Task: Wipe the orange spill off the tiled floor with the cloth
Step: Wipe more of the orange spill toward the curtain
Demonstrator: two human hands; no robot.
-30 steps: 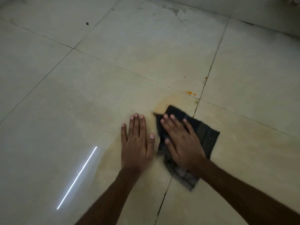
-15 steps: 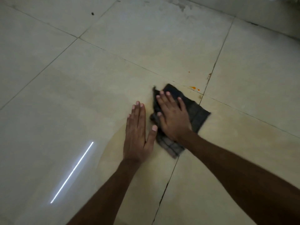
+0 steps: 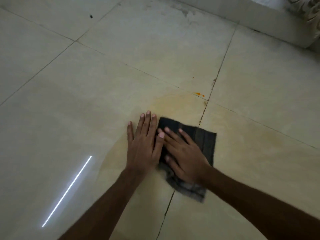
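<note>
A dark grey cloth (image 3: pixel 202 137) lies flat on the pale tiled floor (image 3: pixel 86 101). My right hand (image 3: pixel 183 151) presses on it with straight, spread fingers. My left hand (image 3: pixel 144 144) rests flat on the tile just left of the cloth, its thumb touching the right hand's fingers. A faint orange smear (image 3: pixel 173 104) fans out on the tile beyond the cloth. Small bright orange drops (image 3: pixel 199 94) sit by the grout line further out.
A yellowish wet film (image 3: pixel 259 144) spreads over the tile to the right. A white wall base (image 3: pixel 259 19) runs along the far right. A light reflection streak (image 3: pixel 67 189) shows at the left. A small dark speck (image 3: pixel 90 16) lies far left.
My right hand pushed the cloth away toward the orange drops, then drew it back toward me. The smear beyond the cloth shows again. My left hand stayed flat on the tile.
</note>
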